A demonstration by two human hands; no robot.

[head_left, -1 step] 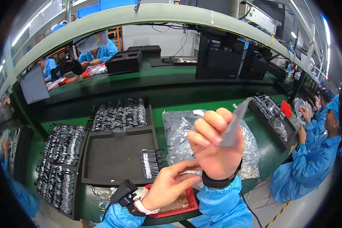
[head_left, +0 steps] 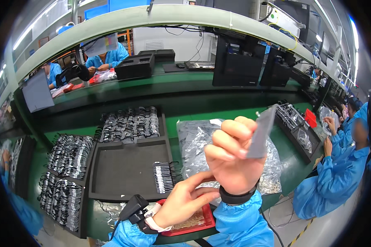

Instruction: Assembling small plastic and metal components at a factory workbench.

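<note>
My right hand [head_left: 235, 154] is raised over the bench with its fingers curled. A small flat grey translucent plastic piece [head_left: 260, 133] is pinched in it, its lower edge against the fingertips; I cannot make out whether it is a bag or a sheet. Low beside that wrist is my left hand [head_left: 189, 200], its fingers loosely bent and apart, with nothing visible in them; the fingertips come close to the right wrist. Under the left hand lies a red tray [head_left: 210, 218] of small brass-coloured parts. Behind the right hand spreads a large clear plastic bag [head_left: 193, 144].
Left of my hands, a black foam tray [head_left: 125, 168] carries one row of metal parts with black cables [head_left: 163, 178]. More trays of such parts [head_left: 64, 197] stand further left. A similar tray [head_left: 294, 123] and a co-worker in blue [head_left: 334, 177] are at the right. Monitors [head_left: 238, 61] hang ahead.
My right hand and the grey plastic piece have shifted slightly to the right, with the piece tilted a little differently. The left hand has barely moved.
</note>
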